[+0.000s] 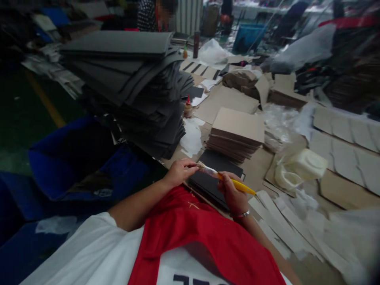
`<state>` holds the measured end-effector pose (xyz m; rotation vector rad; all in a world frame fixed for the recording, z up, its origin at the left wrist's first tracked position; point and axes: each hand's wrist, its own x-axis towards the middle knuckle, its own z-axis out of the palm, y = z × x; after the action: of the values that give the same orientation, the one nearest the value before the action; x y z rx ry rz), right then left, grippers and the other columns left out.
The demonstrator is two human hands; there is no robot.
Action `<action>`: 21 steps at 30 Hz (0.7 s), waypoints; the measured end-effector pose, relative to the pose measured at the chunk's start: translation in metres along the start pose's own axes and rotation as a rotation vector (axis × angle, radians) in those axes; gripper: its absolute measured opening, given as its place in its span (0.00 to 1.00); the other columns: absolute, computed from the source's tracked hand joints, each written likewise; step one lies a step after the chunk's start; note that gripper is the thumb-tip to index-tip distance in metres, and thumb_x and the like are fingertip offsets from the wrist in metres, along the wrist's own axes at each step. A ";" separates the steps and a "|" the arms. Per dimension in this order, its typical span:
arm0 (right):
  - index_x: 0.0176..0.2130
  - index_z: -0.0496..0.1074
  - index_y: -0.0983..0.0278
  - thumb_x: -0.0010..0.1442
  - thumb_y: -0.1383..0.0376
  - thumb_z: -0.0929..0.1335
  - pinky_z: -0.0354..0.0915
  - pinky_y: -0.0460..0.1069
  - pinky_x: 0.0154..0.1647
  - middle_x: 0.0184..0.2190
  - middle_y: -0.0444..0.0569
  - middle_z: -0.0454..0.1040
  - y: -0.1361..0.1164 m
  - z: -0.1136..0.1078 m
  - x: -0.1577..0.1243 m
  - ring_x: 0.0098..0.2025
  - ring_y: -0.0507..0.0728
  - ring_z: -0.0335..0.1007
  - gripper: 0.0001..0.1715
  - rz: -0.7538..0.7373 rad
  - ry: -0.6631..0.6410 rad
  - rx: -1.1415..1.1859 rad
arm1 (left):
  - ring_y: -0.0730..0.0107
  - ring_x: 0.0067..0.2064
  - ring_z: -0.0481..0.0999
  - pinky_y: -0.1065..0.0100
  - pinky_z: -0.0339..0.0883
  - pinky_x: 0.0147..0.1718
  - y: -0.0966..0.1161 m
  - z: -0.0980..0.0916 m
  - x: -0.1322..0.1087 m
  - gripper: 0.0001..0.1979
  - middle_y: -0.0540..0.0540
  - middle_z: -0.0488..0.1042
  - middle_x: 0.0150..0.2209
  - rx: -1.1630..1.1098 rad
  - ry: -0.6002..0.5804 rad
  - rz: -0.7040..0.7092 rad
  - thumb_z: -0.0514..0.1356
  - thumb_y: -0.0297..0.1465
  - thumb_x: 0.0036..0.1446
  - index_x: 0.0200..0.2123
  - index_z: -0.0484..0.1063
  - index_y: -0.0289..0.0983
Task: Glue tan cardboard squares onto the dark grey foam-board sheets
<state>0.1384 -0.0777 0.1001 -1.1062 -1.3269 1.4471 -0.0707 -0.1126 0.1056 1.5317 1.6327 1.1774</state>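
Note:
My right hand (234,194) is closed around the yellow handle of a paintbrush (212,171), which lies slantwise in front of my red apron. At the brush's other end, my left hand (181,171) pinches the bristle tips between thumb and fingers. Beneath the brush is a flat black panel (208,183) at the table's near edge. A stack of brown boards (237,124) stands just behind that panel. To the left rises a tall, uneven pile of dark grey sheets (127,79).
A glue bottle with a red tip (188,109) stands beside the grey pile. Right of the boards are a whitish plastic jug (310,164) and cardboard strips (285,221). Blue bins (44,170) sit on the floor at left. Another person (148,16) is at the back.

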 end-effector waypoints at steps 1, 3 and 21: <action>0.34 0.74 0.62 0.53 0.52 0.68 0.56 0.44 0.17 0.17 0.41 0.68 -0.001 0.009 0.001 0.18 0.48 0.60 0.17 -0.019 -0.033 -0.028 | 0.70 0.36 0.73 0.71 0.65 0.36 -0.006 -0.007 -0.006 0.08 0.46 0.76 0.33 0.009 0.019 -0.015 0.61 0.32 0.53 0.34 0.77 0.35; 0.35 0.74 0.63 0.54 0.53 0.68 0.57 0.44 0.17 0.18 0.41 0.68 0.000 0.027 0.003 0.18 0.48 0.60 0.17 -0.060 -0.094 -0.075 | 0.71 0.34 0.73 0.71 0.65 0.34 -0.015 -0.023 -0.018 0.08 0.46 0.76 0.31 0.035 0.045 -0.046 0.60 0.32 0.53 0.33 0.77 0.34; 0.34 0.73 0.62 0.58 0.48 0.62 0.57 0.45 0.15 0.15 0.42 0.64 0.015 0.149 0.006 0.16 0.49 0.58 0.22 0.112 -0.551 -0.130 | 0.69 0.31 0.74 0.68 0.67 0.34 -0.134 -0.154 -0.135 0.18 0.46 0.75 0.26 0.077 0.256 -0.661 0.53 0.41 0.55 0.26 0.74 0.35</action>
<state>-0.0085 -0.1077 0.0906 -0.9027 -1.7802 1.8550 -0.2450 -0.2674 0.0321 0.7801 2.1431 0.9629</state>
